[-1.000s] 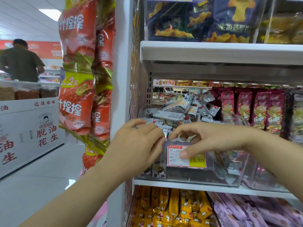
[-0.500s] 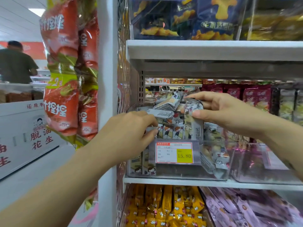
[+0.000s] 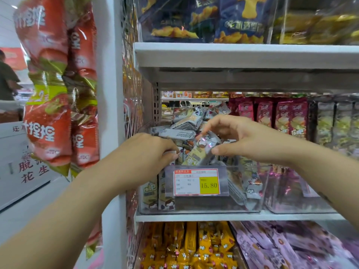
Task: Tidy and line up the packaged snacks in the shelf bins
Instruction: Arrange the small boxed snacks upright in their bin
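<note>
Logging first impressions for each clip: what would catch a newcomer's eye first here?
Mid-frame, the right hand pinches a tilted packet above a clear bin of jumbled grey-white snacks, while the left hand holds the upright packets at its left front. A price tag with a yellow 15.80 sits on the bin's front, and red snack bags hang at far left.

A white middle shelf [image 3: 233, 218] is seen. At its left end a clear bin [image 3: 206, 205] is set, close to the near edge. The bin is filled with grey-white snack packets [image 3: 178, 133], and a price label [image 3: 197, 182] is fixed to its near wall. Just beside it to the right, a second clear bin [image 3: 295, 207] is stood on the same shelf. Above, an upper shelf [image 3: 242, 55] is loaded with clear boxes holding dark blue bags [image 3: 240, 22].
</note>
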`<action>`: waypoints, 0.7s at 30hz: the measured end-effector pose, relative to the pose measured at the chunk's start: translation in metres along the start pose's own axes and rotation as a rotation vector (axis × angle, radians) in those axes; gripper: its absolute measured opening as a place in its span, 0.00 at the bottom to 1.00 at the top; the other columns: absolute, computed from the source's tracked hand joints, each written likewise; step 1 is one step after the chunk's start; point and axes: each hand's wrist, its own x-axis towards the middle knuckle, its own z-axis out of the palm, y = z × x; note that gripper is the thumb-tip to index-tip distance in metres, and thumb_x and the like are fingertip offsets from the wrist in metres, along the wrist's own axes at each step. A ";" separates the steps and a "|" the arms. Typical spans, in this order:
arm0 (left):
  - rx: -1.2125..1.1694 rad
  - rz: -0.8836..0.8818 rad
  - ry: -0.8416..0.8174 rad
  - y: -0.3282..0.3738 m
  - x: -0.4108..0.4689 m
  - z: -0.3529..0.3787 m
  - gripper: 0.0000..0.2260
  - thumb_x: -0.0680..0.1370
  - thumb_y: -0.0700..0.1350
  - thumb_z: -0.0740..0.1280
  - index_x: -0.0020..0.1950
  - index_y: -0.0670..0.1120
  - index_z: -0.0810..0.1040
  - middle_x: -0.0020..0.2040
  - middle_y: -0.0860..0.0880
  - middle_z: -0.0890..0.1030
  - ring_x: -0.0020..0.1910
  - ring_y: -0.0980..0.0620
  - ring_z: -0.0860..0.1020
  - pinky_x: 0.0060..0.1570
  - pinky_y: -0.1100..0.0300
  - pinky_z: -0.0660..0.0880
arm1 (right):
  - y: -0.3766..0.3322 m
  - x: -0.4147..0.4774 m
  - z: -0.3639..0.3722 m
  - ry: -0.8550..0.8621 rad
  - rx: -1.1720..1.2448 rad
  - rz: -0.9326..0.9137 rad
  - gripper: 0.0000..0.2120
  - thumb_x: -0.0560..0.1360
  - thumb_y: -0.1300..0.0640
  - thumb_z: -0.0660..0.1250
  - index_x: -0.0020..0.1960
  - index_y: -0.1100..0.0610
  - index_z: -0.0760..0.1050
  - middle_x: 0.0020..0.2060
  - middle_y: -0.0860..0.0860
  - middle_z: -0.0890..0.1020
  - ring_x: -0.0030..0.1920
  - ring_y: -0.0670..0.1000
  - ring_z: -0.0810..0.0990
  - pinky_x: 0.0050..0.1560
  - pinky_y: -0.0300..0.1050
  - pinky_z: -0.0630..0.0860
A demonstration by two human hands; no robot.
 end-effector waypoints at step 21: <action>-0.697 -0.214 0.367 0.015 0.010 -0.003 0.13 0.75 0.51 0.68 0.58 0.61 0.71 0.57 0.58 0.76 0.44 0.61 0.79 0.35 0.71 0.72 | 0.014 -0.015 0.018 0.377 0.082 -0.227 0.11 0.66 0.61 0.76 0.41 0.52 0.75 0.44 0.46 0.79 0.46 0.48 0.81 0.50 0.40 0.78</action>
